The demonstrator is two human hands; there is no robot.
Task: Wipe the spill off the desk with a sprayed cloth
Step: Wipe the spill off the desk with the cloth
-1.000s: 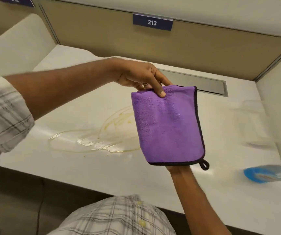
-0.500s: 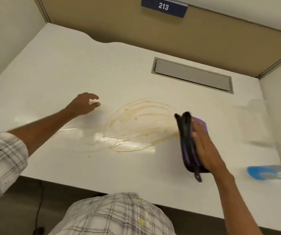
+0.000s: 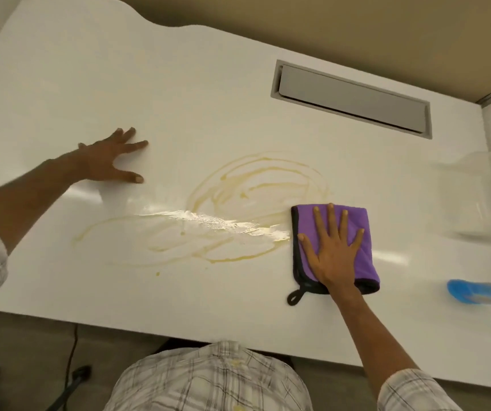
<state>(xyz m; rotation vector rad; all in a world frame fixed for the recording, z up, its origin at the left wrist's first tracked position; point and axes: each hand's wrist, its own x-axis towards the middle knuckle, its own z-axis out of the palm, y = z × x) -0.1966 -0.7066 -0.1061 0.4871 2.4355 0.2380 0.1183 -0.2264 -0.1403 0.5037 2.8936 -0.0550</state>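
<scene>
1. The right hand (image 3: pixel 334 252) lies flat and spread, palm down, on the folded purple cloth (image 3: pixel 360 232); it grips nothing, only pressing the cloth against the bench (image 3: pixel 179 84). A spread palm loads the whole fold evenly, which suits a sweeping wipe rather than a dab.

2. The left hand (image 3: pixel 110 158) is likewise wide and empty, fingers splayed on bare bench well to the left of the mess. Judged purpose: a brace for the body while the other arm reaches and pushes.

3. The cloth sits at the right-hand edge of the spill (image 3: pixel 223 221), its left border touching or just beside the wet sheen. Its black hanging loop (image 3: pixel 294 296) trails toward the near edge, clear of the liquid.

4. The spill is a broad yellowish smear of looping streaks with a glossy wet band across the middle and a small separate drop on the near side. It reads as wholly unwiped; the wiping proper appears about to begin.

5. A blue-capped bottle (image 3: pixel 481 292) lies at the far right, apart from the cloth. Whether it is the sprayer cannot be told.

6. A recessed grey cable hatch (image 3: pixel 351 102) sits beyond the spill. Risk, as a judgement: a stroke pushed away from the body could drive liquid toward that slot; a leftward pass across the bench looks safer.
</scene>
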